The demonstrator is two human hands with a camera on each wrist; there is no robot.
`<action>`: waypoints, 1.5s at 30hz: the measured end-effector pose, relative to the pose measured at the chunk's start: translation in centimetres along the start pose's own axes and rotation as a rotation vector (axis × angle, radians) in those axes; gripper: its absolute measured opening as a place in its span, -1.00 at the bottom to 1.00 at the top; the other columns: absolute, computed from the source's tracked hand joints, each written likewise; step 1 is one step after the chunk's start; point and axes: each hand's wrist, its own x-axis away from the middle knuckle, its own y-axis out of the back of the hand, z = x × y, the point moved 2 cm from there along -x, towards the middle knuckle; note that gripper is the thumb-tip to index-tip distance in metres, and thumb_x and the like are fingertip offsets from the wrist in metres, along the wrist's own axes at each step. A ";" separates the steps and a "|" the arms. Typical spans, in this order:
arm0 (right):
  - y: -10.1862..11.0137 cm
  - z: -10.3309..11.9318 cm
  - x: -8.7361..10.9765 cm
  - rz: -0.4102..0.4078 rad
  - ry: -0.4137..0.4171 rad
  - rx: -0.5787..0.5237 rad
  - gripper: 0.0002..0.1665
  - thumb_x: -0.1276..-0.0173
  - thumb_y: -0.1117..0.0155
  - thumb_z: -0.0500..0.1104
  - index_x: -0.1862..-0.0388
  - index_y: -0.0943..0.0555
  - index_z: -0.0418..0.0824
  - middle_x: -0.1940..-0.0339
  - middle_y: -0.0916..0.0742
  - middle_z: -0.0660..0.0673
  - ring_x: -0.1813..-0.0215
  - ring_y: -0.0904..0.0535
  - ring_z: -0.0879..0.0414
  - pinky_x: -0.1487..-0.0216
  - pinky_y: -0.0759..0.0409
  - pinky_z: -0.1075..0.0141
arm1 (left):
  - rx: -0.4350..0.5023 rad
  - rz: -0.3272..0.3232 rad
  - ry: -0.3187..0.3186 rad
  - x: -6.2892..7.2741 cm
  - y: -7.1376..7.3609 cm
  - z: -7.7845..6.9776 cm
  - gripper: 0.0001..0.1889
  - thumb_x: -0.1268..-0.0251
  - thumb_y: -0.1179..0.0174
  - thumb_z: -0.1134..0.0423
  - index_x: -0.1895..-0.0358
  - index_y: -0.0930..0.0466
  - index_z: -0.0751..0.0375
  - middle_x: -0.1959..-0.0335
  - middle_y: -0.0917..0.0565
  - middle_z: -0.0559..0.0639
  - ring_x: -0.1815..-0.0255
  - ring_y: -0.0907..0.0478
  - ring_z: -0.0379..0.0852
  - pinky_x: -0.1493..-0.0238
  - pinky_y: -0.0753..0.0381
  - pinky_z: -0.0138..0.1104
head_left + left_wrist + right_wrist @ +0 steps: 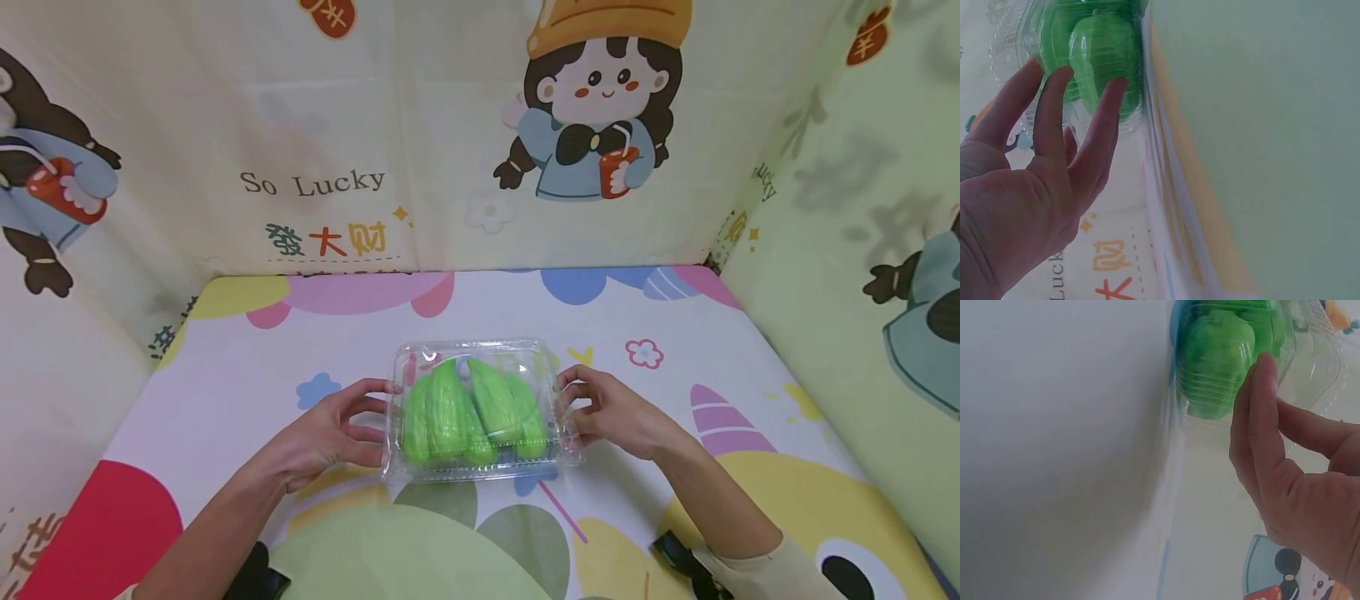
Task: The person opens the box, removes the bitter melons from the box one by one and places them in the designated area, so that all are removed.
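Observation:
A clear plastic clamshell box [471, 472] sits on the printed cloth in the middle of the head view, its lid down. Through the plastic show several glossy green ridged fruits [447, 408], lying side by side; their exact kind is unclear. My left hand [330, 437] is at the box's left side, fingers spread and only slightly bent, the tips at its edge. On the opposite side, my right hand [618, 410] has its fingertips against the right rim. In the wrist views, the left fingers [1052, 119] and right fingers [1264, 419] extend toward the plastic without curling round it.
A tablecloth [225, 400] with colourful cartoon shapes covers the table. Behind it hangs a printed cloth backdrop [450, 108], and a similar side panel [847, 192] stands at the right. Dark straps [686, 562] are near the wrists.

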 end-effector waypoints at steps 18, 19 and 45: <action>-0.1 0.0 0.3 0.035 0.033 -0.047 -0.37 -0.36 -0.16 -0.52 -0.38 -0.25 -0.50 0.20 -0.60 -0.23 0.36 -0.72 -0.05 0.13 -0.79 -0.05 | -0.094 -0.016 0.024 0.1 -0.4 -0.4 0.20 0.03 -0.63 0.40 -0.68 -0.07 -0.11 -0.45 -0.37 0.36 -0.31 -0.51 0.28 -0.02 -0.75 -0.03; -0.1 0.0 0.3 0.037 0.035 -0.045 -0.37 -0.36 -0.15 -0.52 -0.38 -0.25 -0.50 0.20 -0.60 -0.24 0.36 -0.72 -0.06 0.13 -0.79 -0.05 | -0.094 -0.021 0.022 0.1 -0.4 -0.4 0.18 0.01 -0.62 0.39 -0.67 -0.08 -0.11 -0.44 -0.38 0.36 -0.32 -0.51 0.29 -0.03 -0.75 -0.03; 0.2 1.8 0.8 -0.135 0.077 0.319 -0.46 -0.37 -0.37 -0.33 -0.31 -0.51 -0.18 -0.07 -0.63 -0.34 0.03 -0.67 -0.06 0.02 -0.70 0.09 | -0.135 -0.015 0.028 0.7 -1.2 -1.0 0.10 -0.14 -0.55 0.36 -0.68 -0.03 -0.09 -0.54 -0.24 0.40 -0.34 -0.55 0.28 -0.09 -0.73 -0.08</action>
